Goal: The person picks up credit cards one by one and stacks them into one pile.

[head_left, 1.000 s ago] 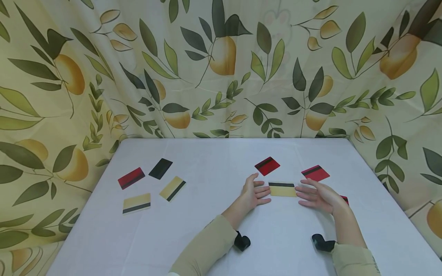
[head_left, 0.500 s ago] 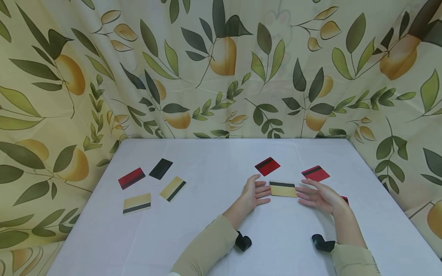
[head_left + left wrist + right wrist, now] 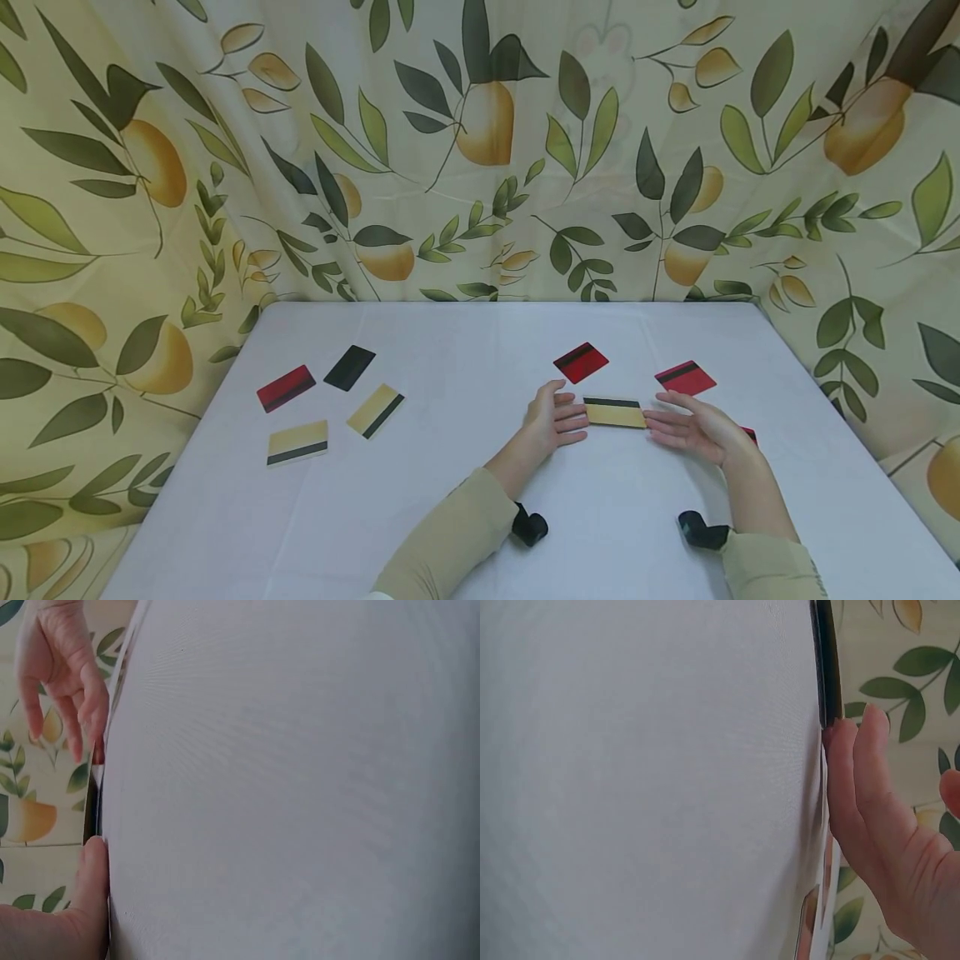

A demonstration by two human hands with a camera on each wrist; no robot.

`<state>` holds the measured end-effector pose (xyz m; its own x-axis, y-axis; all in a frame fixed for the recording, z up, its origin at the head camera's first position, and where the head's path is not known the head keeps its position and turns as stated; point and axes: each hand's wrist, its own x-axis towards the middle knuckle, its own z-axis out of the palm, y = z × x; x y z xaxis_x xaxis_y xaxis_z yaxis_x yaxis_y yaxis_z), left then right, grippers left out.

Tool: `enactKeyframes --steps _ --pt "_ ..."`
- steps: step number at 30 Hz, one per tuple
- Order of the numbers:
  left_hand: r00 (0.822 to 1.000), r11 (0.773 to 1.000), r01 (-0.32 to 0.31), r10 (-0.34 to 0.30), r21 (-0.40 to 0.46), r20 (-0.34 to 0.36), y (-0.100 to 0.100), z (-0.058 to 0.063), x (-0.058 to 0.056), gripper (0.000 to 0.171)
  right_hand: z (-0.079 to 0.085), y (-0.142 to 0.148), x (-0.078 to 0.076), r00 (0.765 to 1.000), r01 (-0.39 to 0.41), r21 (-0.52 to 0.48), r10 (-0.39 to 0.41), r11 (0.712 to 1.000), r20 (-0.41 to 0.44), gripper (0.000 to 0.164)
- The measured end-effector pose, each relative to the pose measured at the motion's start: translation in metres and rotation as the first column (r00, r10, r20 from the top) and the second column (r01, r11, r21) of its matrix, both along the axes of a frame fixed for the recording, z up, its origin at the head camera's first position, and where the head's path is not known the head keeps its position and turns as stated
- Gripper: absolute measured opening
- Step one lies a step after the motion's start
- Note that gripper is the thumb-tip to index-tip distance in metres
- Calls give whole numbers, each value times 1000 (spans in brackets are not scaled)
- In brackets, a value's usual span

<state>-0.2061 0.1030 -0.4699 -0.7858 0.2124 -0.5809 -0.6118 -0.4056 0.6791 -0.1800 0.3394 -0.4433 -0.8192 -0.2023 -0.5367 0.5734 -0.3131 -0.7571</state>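
A gold card with a black stripe (image 3: 613, 412) lies lengthwise between my two hands, a dark line showing along its near edge. My left hand (image 3: 542, 421) has its fingers extended, fingertips at the card's left end. From the opposite side, the straight fingers of my right hand (image 3: 693, 427) meet its right end. In the left wrist view the card (image 3: 92, 801) appears nearly edge-on, close over the table. The right wrist view shows the card's dark end (image 3: 828, 675) right at the fingertips.
Behind the hands lie two red striped cards (image 3: 581, 362) (image 3: 686, 377); another red card (image 3: 749, 435) is mostly hidden by the right hand. At left are a red card (image 3: 287, 388), a black card (image 3: 349, 367) and two gold cards (image 3: 297, 442) (image 3: 376, 410) on the white table (image 3: 465, 358).
The gold card has shifted very slightly, its right end a little further right. The right fingertips have moved slightly right with it. The other cards have stayed in place.
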Motion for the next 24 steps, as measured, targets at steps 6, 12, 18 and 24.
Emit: enactKeyframes --steps 6,12,18,24 --pt "1000 1000 -12 12 -16 1 0 -1 -1 44 1 0 1 999 -45 62 45 997 2 66" --pt "1000 1000 6 -6 -11 13 -2 0 -2 44 0 -2 1 998 -65 116 64 991 13 72" --pt "991 992 126 -128 28 39 -8 0 -8 50 0 -6 3 999 -35 109 35 993 0 63" --pt "969 970 238 -240 39 62 -12 2 -13 52 -3 -7 4 998 -63 170 67 983 -15 63"
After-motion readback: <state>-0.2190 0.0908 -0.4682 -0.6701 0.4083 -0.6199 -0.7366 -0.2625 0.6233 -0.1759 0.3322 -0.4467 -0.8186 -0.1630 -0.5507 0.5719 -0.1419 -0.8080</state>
